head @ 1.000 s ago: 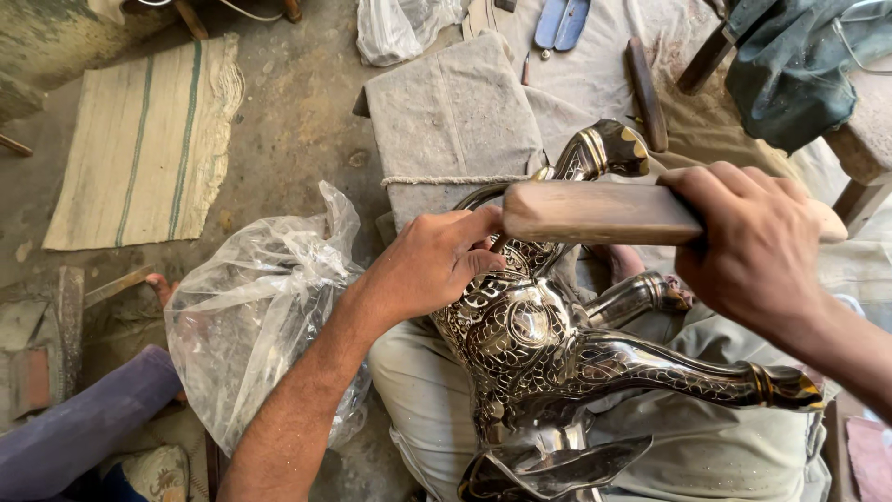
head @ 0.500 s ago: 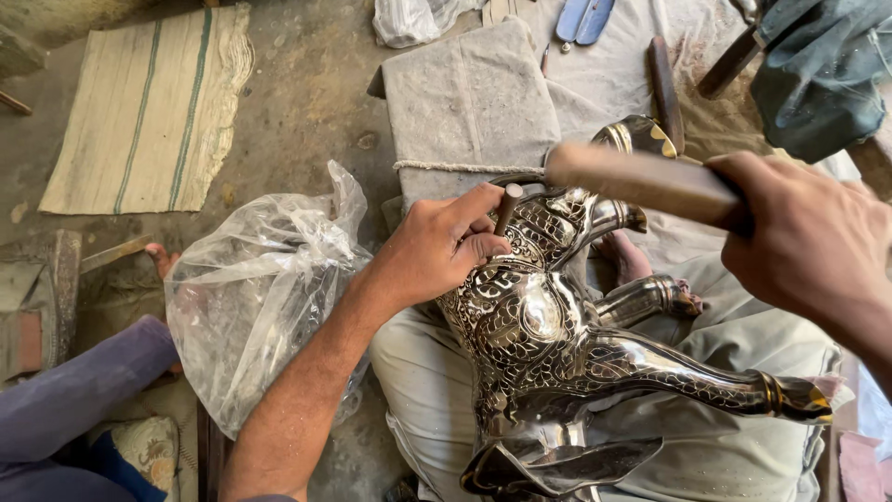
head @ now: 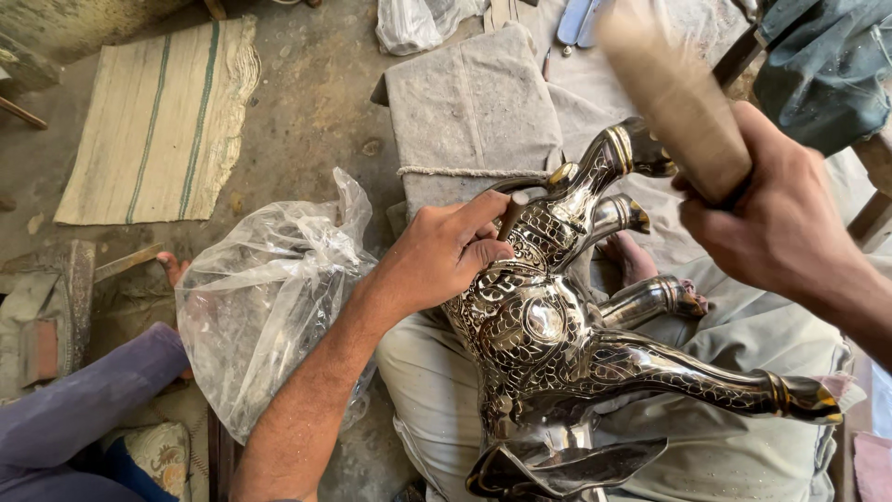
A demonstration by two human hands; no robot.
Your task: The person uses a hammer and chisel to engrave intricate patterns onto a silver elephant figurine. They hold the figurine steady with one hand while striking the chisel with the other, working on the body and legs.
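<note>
From the head camera, a dark metal animal figure [head: 557, 344] with engraved silver-coloured patterning lies on its side across the person's lap, its legs pointing right and far, each ending in a brass-coloured band and hoof. The lap is covered by pale grey trousers [head: 743, 335], and a bare foot [head: 632, 258] shows between two of the figure's legs.

The left hand [head: 441, 256] rests on the upper body of the figure, fingers curled closed around a small dark punch [head: 512, 214] whose tip touches the metal near the base of a leg. The right hand [head: 776, 218] is closed in a fist around the handle of a wooden mallet [head: 674, 93], held above the figure at the far right; the mallet head is blurred and clear of the punch.

Left of the lap, a crumpled clear plastic bag [head: 269, 297] sits on the ground, touching the left forearm. Beyond the figure, a folded grey cloth [head: 474, 102] lies on the ground, with a thin cord along its near edge. At the far left, a striped woven mat [head: 163, 121] lies flat on the dusty floor. At the near left, another person's leg in purple cloth [head: 84, 409] reaches in, its bare toes just beside the bag.
</note>
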